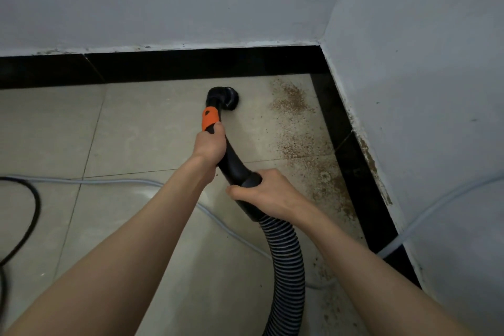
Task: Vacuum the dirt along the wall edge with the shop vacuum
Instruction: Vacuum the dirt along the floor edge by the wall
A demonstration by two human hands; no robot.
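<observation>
View from a head-worn camera, looking down into the corner of a room with pale floor tiles [141,123], a black skirting strip [191,64] and grey-white walls [409,76].

2 bare arms reach forward. The left hand [208,144] is clenched around the black curved wand [231,161] of a shop vacuum, just below an orange collar [210,117]. The right hand [268,192] grasps the same wand lower down, at the thick cuff where it joins the ribbed black-and-grey hose [286,267]. The hose curves down and out of the bottom edge of the view.

At the far end of the wand, a round black nozzle [227,98] points toward the right and seems to rest on the floor, though the contact is hard to make out.

Brown, sandy dirt [293,101] lies in a band along the right-hand wall edge, from near the corner back toward the camera. The nozzle is near the band's top patch, to its left and apart from the thickest dirt.

A pale grey cable [114,181] runs across the floor behind the arms, and another stretch climbs the right wall. A black cable [35,199] loops at the left edge.
</observation>
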